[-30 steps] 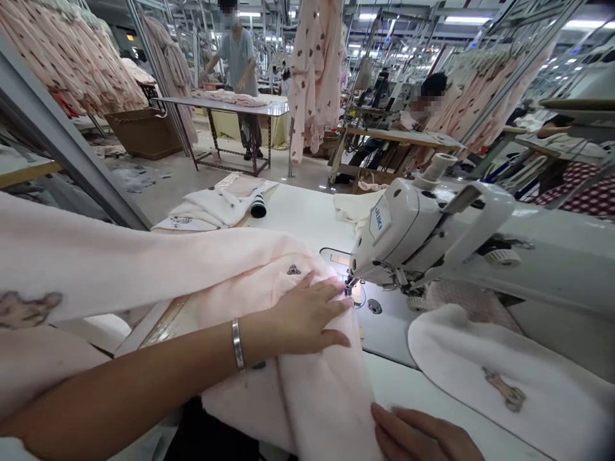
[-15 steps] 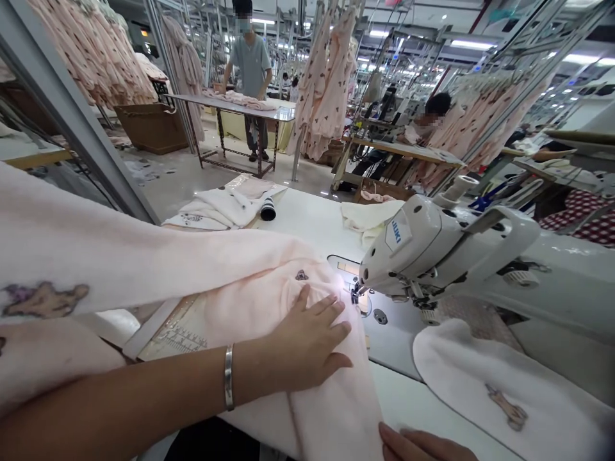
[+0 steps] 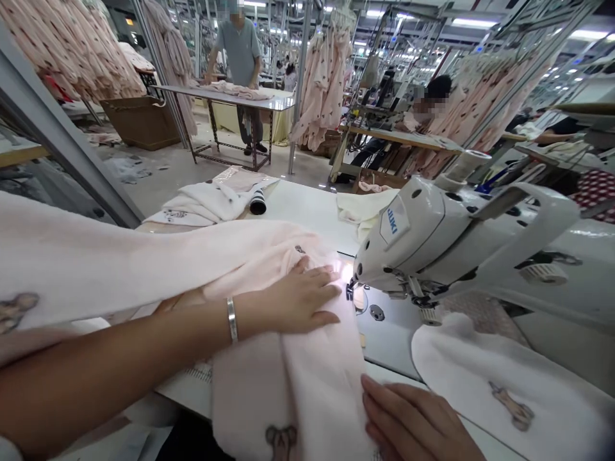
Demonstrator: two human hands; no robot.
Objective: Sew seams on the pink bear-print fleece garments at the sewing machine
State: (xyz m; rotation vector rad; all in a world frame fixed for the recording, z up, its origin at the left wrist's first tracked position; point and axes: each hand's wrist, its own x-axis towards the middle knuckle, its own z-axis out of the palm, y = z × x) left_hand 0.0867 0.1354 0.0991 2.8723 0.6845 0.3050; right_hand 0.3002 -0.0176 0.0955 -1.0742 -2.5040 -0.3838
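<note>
Right hand (image 3: 418,426): wrist cut off by bottom edge.
Needle: hidden behind machine head (image 3: 408,240).
Pink fabric (image 3: 144,262): runs off left edge.

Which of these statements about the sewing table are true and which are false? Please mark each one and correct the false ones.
1. The left hand lies flat on the pink fabric beside the needle. True.
2. The left wrist wears a red watch. False: it wears a silver bangle.
3. The right hand rests at the near edge of the pink fabric. True.
4. The sewing machine is black. False: it is white.
5. A white fabric piece with a small printed figure lies to the right of the machine's needle. True.
6. The black-and-white spool stands on the machine head. False: it lies on the table.
</note>
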